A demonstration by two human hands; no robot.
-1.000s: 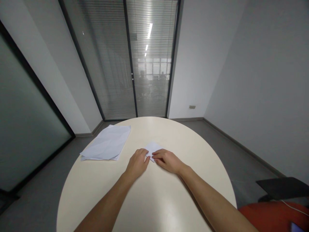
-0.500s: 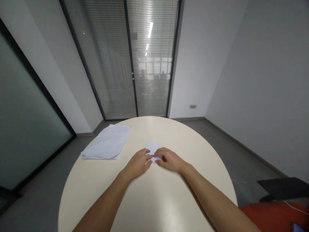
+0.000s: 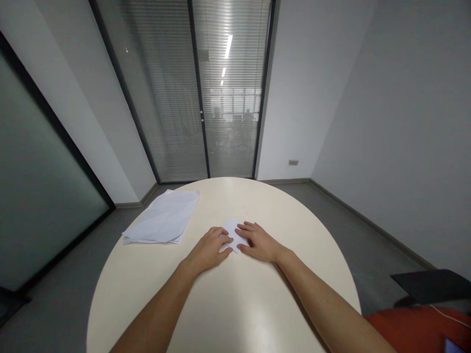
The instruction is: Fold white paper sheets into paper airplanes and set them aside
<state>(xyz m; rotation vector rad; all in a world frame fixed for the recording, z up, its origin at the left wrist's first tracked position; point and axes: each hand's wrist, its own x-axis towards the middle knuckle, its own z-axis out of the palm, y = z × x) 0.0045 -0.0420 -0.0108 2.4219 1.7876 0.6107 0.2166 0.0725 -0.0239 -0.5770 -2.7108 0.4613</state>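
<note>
A small piece of folded white paper [image 3: 231, 226] lies on the round table, partly covered by my two hands. My left hand [image 3: 211, 248] holds its left side, with bent fingers on the sheet and the thumb by the near corner. Across from it, my right hand [image 3: 259, 242] rests on the right side, its fingers stretched out and spread over the paper. The near tip of the paper shows between both thumbs. Folds beneath the fingers are hidden.
A stack of white paper sheets [image 3: 164, 215] lies at the left back of the cream round table [image 3: 221, 304]. An orange chair [image 3: 408, 328] and a dark flat panel [image 3: 434, 286] stand at the lower right. Glass doors with blinds [image 3: 231, 147] rise behind the table.
My right fingers have straightened and spread, moving slightly away from the left fingers, so more of the paper's middle shows. The left hand has hardly moved.
</note>
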